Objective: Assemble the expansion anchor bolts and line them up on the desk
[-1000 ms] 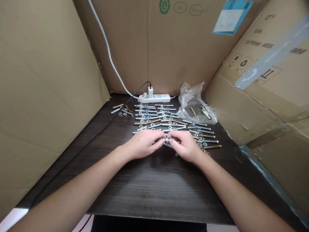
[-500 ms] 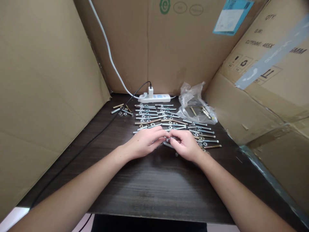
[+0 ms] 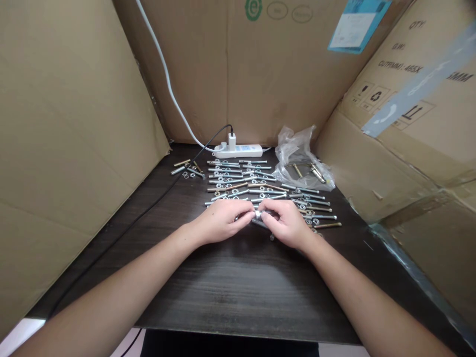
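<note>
Pinched together at the tips, left hand and right hand, clamped from either side on a small silver fastener held low over the table, right between the two sets of fingers; too small to tell bolt from nut. Beneath the fingers and toward the near edge, a dark wood-grain tabletop, bare and faintly shiny. Just beyond the fingertips, rows of bolts with loose washers, laid crosswise, mostly silver, a few brass-coloured, with more spread past the right fingers. Off beyond the left fingers, well apart, a small separate cluster of bolts. Farther out behind the rows, a white power strip against the back wall, with a white cable climbing up and left, and a black cable trailing along the table past the left forearm. Beyond the right fingers, a crumpled clear plastic bag with a few more fasteners inside. All around, cardboard: a plain sheet on the left, a back panel with a blue label, and a printed box leaning in on the right.
</note>
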The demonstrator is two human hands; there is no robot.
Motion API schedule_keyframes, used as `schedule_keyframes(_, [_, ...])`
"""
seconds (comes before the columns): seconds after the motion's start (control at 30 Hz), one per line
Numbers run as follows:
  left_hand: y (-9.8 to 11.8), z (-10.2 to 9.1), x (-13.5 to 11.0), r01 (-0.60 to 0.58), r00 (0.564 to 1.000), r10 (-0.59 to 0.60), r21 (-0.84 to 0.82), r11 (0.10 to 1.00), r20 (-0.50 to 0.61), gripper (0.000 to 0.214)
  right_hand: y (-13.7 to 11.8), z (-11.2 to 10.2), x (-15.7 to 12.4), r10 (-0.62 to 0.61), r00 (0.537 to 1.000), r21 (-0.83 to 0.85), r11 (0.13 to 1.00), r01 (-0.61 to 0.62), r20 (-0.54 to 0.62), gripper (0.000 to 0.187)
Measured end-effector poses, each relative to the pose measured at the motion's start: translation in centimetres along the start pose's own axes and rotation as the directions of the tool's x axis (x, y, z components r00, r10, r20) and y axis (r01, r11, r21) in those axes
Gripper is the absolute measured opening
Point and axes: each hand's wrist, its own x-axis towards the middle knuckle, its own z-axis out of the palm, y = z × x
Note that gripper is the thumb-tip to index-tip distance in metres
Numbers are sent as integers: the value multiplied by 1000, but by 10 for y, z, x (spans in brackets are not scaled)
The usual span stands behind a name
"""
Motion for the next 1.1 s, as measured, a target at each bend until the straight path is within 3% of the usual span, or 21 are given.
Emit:
schedule_keyframes(0.1, [0,0,-1,-1,999,-2,-56,998,-53,15,1,0,0,-4,1000,-8,1000,4,-3,16])
schedule_keyframes(0.33, [0,-1,-1,-132,989,126,-82,988,-82,22,2,1,0,-12,1000,-6,1000,12,-5,16])
schedule_keyframes(0.63, [3,1,-1,15,1000,-14,-115,993,5,19,1,1,0,-13,1000,-21,1000,13,-3,16])
schedule_keyframes(0.83, [2,2,0,20,999,-20,7,1000,37,31,0,1,0,-19,1000,3,1000,19,-9,14])
schedule_keyframes(0.97, [5,-1,-2,33,999,-35,-82,996,-27,17,1,1,1,-29,1000,-5,1000,29,-6,16])
schedule_keyframes(1.1, [6,-3,-3,-37,999,33,-160,986,-29,20,1,2,1,-38,999,-9,999,38,-8,16])
